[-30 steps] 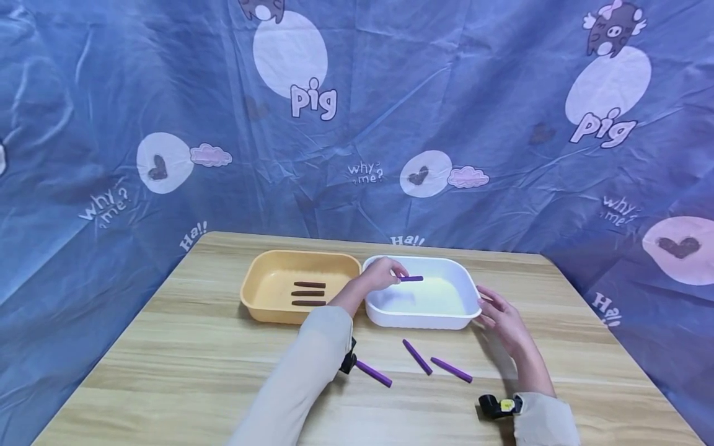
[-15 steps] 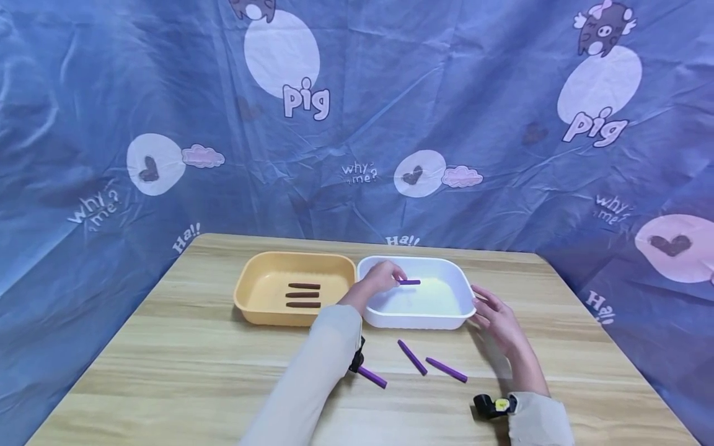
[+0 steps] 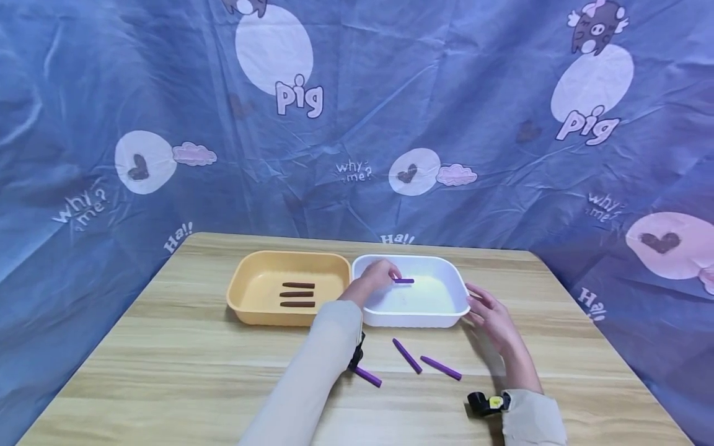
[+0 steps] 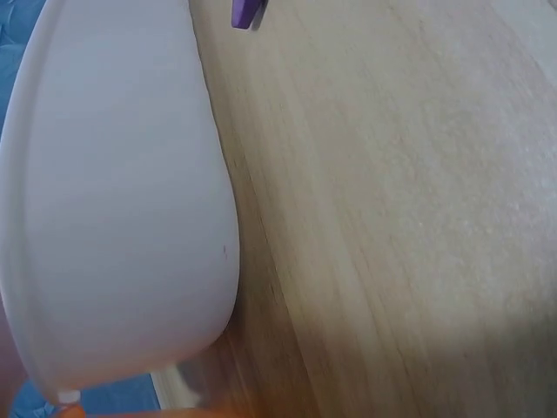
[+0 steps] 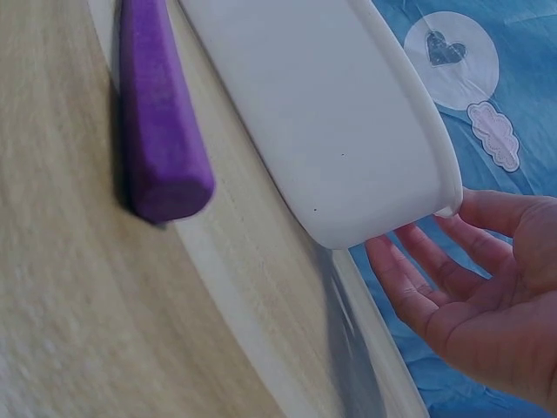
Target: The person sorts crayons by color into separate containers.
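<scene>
My left hand (image 3: 380, 274) reaches into the white tray (image 3: 413, 320) and pinches a purple crayon (image 3: 405, 281), whose free end points right, at or just above the tray floor. Only the tray's wall shows in the left wrist view; the hand's fingertips are out of sight there. At the tray's right end, my right hand (image 3: 495, 319) touches the rim and outer wall with loosely bent fingers, as the right wrist view also shows. Purple crayons lie on the table in front: one slanted (image 3: 407, 355), one to its right (image 3: 441, 368), one partly behind the left wrist (image 3: 368, 376).
A yellow-orange tray (image 3: 240, 303) stands against the white tray's left side, with three brown crayons (image 3: 297, 294) lying parallel inside. Black wrist cameras sit on both wrists, the right one (image 3: 484, 404) close above the wooden table (image 3: 156, 365). A blue printed curtain (image 3: 312, 186) hangs behind.
The head view has turned slightly right, so everything shifts left in it. The pinched crayon has come down a little in the white tray. My right hand keeps its place.
</scene>
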Demonstrator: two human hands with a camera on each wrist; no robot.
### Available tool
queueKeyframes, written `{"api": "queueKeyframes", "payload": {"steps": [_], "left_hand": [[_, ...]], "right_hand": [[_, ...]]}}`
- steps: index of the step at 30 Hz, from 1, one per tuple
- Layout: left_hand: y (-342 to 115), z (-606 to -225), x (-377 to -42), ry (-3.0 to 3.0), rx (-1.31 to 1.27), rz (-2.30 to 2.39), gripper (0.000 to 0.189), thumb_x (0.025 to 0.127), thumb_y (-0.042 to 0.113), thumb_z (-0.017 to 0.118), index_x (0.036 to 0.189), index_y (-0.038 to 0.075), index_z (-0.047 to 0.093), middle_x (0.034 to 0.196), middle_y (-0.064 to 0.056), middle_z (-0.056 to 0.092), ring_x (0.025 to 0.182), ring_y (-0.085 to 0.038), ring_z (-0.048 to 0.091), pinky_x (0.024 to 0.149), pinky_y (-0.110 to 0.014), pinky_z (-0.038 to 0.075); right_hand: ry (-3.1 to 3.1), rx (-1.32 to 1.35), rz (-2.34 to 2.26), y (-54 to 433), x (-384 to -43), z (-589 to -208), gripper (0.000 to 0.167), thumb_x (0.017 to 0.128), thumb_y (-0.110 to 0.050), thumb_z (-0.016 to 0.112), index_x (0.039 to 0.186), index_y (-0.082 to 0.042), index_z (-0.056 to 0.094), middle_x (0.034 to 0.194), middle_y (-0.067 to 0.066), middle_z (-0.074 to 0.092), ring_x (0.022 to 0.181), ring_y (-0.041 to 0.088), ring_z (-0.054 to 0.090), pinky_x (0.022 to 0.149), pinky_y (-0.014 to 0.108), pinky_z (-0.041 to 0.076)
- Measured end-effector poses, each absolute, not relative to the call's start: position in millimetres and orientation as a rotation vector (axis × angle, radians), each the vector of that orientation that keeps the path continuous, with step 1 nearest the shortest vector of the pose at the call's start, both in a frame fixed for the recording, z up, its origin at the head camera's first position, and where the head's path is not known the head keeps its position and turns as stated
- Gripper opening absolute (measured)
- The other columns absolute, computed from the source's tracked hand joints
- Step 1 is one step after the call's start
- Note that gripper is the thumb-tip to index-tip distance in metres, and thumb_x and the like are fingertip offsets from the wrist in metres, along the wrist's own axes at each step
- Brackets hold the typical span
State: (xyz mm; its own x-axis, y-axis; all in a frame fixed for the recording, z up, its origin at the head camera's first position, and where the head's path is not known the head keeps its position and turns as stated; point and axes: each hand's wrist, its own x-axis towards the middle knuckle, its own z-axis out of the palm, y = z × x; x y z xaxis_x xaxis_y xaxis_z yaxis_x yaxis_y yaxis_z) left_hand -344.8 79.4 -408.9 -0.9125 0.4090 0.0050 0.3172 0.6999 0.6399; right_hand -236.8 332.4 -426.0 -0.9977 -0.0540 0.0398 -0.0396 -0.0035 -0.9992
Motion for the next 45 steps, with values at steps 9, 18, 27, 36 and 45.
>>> {"api": "queueKeyframes", "payload": {"steps": [9, 18, 27, 36, 45], "left_hand": [[76, -410, -343, 2.788, 0.615, 0.926, 0.032, 0.076, -0.01, 0.06, 0.098, 0.009, 0.072, 0.092, -0.004, 0.067, 0.089, -0.017, 0.059, 0.078, -0.022, 0.044], [74, -408, -342, 2.771, 0.62, 0.914, 0.029, 0.079, -0.006, 0.063, 0.101, 0.01, 0.071, 0.095, -0.003, 0.065, 0.091, -0.016, 0.058, 0.078, -0.022, 0.044], [69, -397, -337, 2.708, 0.801, 0.955, 0.025, 0.079, -0.003, 0.067, 0.103, 0.006, 0.07, 0.095, -0.006, 0.067, 0.091, -0.017, 0.059, 0.073, -0.019, 0.044], [60, -380, -318, 2.628, 1.0, 1.087, 0.023, 0.081, 0.0, 0.067, 0.104, 0.004, 0.068, 0.095, -0.008, 0.067, 0.086, -0.017, 0.061, 0.067, -0.017, 0.045], [51, -367, -281, 2.552, 1.1, 1.2, 0.024, 0.082, -0.001, 0.065, 0.106, 0.004, 0.068, 0.102, -0.008, 0.066, 0.087, -0.018, 0.059, 0.072, -0.02, 0.046]], "right_hand": [[2.187, -0.115, -2.226, 328, -239, -424, 0.054, 0.096, -0.011, 0.047, 0.139, 0.011, 0.021, 0.109, 0.006, 0.052, 0.097, 0.011, 0.057, 0.085, 0.027, 0.046], [2.174, -0.115, -2.222, 327, -240, -422, 0.054, 0.097, -0.01, 0.045, 0.139, 0.011, 0.02, 0.109, 0.006, 0.053, 0.097, 0.012, 0.057, 0.085, 0.028, 0.046], [2.168, -0.119, -2.234, 331, -239, -422, 0.054, 0.097, -0.009, 0.044, 0.139, 0.012, 0.018, 0.106, 0.001, 0.054, 0.095, 0.009, 0.057, 0.084, 0.027, 0.046], [2.149, -0.093, -2.247, 330, -238, -424, 0.055, 0.097, -0.011, 0.046, 0.14, 0.011, 0.018, 0.102, 0.0, 0.055, 0.093, 0.007, 0.057, 0.085, 0.027, 0.046], [2.15, -0.102, -2.246, 331, -236, -423, 0.055, 0.097, -0.01, 0.045, 0.139, 0.011, 0.018, 0.101, -0.002, 0.055, 0.091, 0.006, 0.057, 0.085, 0.027, 0.046]]}}
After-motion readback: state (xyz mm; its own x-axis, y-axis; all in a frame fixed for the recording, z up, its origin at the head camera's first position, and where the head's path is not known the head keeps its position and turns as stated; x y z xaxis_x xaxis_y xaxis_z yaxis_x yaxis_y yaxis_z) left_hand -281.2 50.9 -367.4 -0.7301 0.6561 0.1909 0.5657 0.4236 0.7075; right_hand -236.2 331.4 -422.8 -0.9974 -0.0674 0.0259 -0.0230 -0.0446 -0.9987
